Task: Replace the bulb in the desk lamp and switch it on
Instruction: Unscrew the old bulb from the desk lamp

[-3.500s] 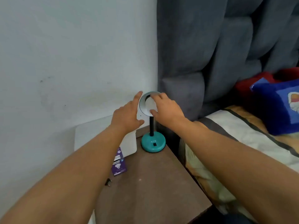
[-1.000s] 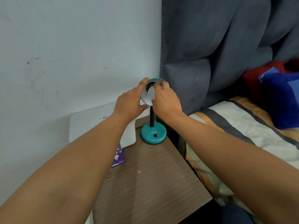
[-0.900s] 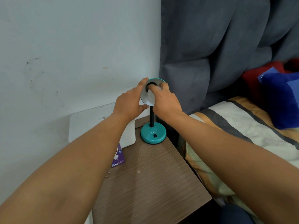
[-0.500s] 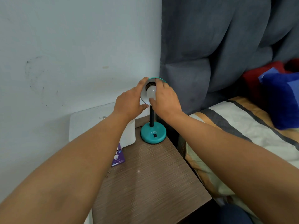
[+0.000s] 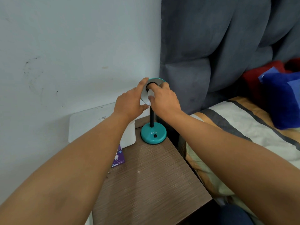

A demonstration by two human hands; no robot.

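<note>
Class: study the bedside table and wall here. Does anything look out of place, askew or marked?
Little stands out. The lamp stands upright while both hands work at its shade. The wall carries dark scuff marks, and a white panel leans against it behind the table. Nothing looks spilled or broken.

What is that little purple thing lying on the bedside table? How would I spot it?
Start at the brown wooden bedside table beside the bed. Near its left edge, in front of the white container and left of the teal lamp base, lies a small purple box. It is the only purple thing there, flat and printed with a bulb picture.
</note>
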